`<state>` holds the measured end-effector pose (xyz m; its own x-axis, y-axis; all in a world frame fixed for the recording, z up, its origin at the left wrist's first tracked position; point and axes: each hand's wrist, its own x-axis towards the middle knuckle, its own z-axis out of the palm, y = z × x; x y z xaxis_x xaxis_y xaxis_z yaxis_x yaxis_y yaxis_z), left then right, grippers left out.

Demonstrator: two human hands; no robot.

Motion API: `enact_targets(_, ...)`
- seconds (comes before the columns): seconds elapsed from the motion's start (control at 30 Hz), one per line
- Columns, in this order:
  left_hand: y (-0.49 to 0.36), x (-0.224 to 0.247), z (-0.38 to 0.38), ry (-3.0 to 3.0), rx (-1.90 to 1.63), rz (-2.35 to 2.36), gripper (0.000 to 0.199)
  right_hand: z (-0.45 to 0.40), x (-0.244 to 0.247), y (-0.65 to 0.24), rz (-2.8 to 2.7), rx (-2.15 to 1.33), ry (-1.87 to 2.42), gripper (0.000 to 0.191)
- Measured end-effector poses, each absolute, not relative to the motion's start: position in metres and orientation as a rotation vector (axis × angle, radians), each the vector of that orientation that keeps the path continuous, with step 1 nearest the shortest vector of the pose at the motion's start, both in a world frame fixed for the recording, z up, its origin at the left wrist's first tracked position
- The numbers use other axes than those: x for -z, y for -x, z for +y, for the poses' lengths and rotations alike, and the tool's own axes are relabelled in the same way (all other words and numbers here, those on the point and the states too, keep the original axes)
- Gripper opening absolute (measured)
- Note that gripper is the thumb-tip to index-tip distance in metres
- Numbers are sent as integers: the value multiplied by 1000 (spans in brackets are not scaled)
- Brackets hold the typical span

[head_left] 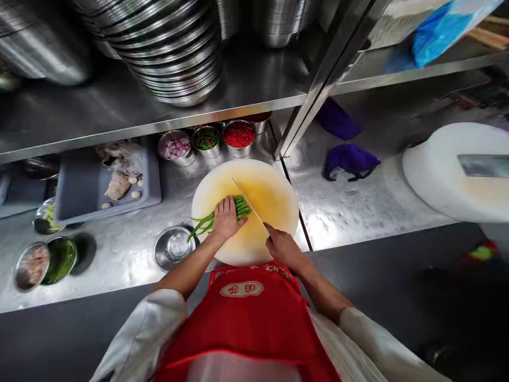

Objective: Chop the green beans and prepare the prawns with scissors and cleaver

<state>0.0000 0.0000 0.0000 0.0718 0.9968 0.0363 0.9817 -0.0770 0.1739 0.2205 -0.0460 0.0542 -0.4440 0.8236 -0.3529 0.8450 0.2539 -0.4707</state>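
Observation:
On a round white cutting board (pixel 274 185) with a yellow-stained middle lies a bunch of long green peppers (pixel 242 207). My left hand (pixel 226 218) presses down on the bunch, fingers together, with the thin stem ends sticking out to its left. In my right hand (pixel 281 245) is the handle of a knife (pixel 250 206). The blade, seen nearly edge-on, slants up and left just beside the peppers' right ends. An empty steel bowl (pixel 175 246) stands left of the board.
Steel pots of red peppers (pixel 239 135), chopped green peppers (pixel 207 139) and shallots (pixel 175 146) line the back. A grey tray (pixel 87 185) holds meat and garlic. Bowls (pixel 32 265) stand far left. A steel shelf (pixel 254 109) overhangs the counter; another board (pixel 437 170) bears a cleaver.

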Motion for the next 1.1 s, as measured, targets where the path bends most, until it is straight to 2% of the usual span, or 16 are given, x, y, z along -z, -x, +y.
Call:
enact_targets(0.2, 39, -20, 23, -2426, -270, 1453, 40, -43, -55, -219, 2480, 988, -1585, 57)
enact_targets(0.27, 49, -20, 31, -2458, -258, 1272, 31, -41, -57, -219, 2487, 1026, -1570, 57)
enact_targets(0.37, 54, -15, 35, -2470, -280, 1253, 34, -40, -60, -217, 2464, 1068, -1601, 55)
enact_targets(0.57, 50, -12, 21, -2443, -260, 1444, 59, -42, -63, -214, 2429, 1071, -1663, 55)
enact_targets(0.63, 50, -12, 19, -2435, -247, 1459, 61, -43, -64, -214, 2430, 1063, -1660, 55)
enact_targets(0.73, 52, -10, 17, -2436, -299, 1477, 57, -44, -64, -213, 2439, 1056, -1645, 56)
enact_targets(0.93, 57, 1, 15, -2472, -452, 1400, 36, -47, -62, -213, 2454, 1074, -1696, 55)
enact_targets(1.1, 57, 2, 17, -2495, -476, 1362, 30, -56, -70, -218, 2501, 1163, -1747, 52)
